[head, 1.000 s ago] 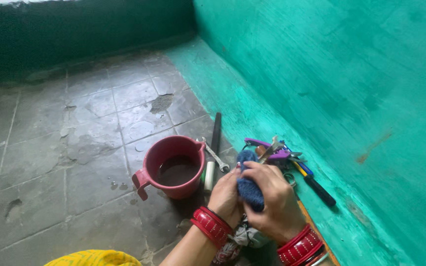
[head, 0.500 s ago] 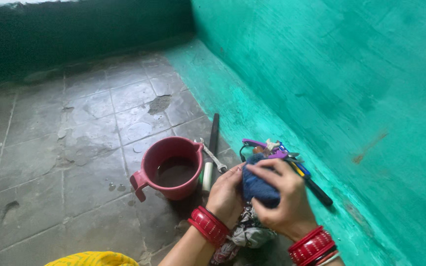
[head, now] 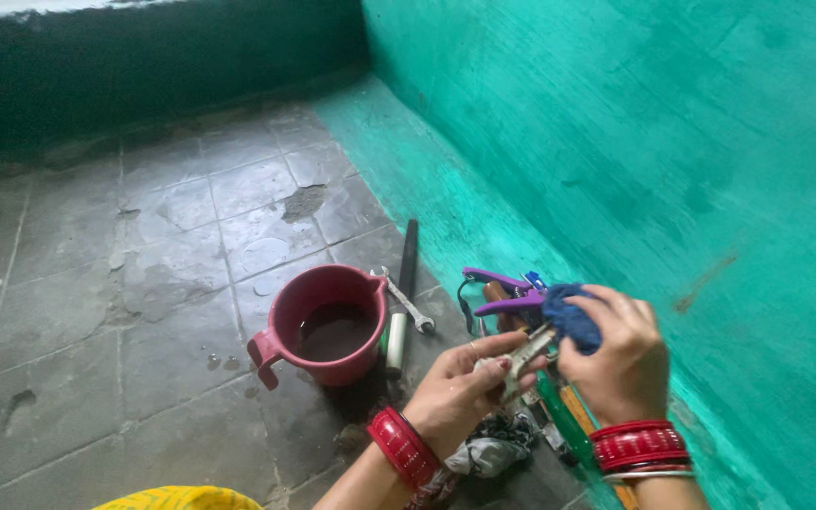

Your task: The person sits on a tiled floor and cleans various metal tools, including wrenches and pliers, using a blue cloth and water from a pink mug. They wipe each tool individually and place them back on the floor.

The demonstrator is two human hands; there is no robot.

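Beside the green wall, the left hand gripped a metal tool; the right hand pressed a blue cloth against it, fingers closed.

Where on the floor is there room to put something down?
The grey tiles left of the red mug are bare, up to the dark wall. It is crowded between the mug and the green wall: spanner, purple-handled tool, rags.

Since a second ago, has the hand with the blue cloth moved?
Yes. The right hand with the blue cloth has drifted away from the red mug, toward the green wall; a metal tool now shows between the hands.
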